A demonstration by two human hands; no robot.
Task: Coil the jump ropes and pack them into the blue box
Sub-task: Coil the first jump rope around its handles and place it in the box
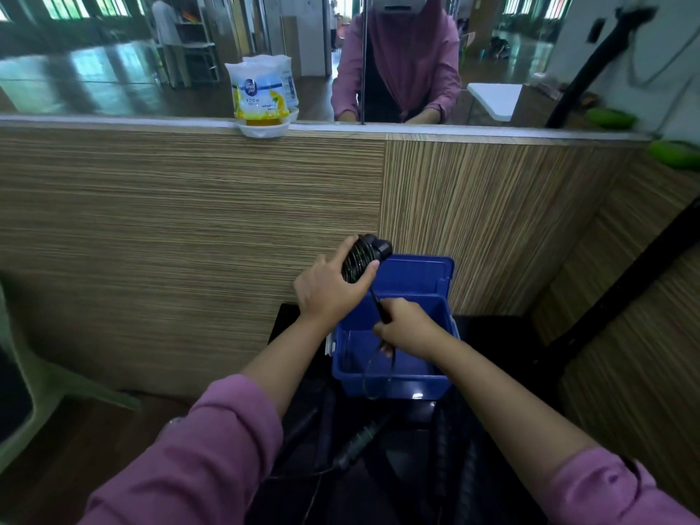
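Observation:
A blue box (413,380) stands open on a dark surface, its lid (416,276) tilted up against the wooden wall. My left hand (329,289) grips a black jump rope bundle (365,255), handles wrapped in cord, above the box's far left corner. My right hand (407,325) pinches the loose rope cord (378,369) over the box; a loop of it hangs down across the front wall. Other black jump rope handles (363,437) lie on the dark surface in front of the box.
A striped wooden panel wall (189,221) rises right behind the box, topped by a mirror ledge holding an air freshener pack (261,96). A pale green chair (34,373) stands at the left. Green objects (674,153) sit on the ledge at the right.

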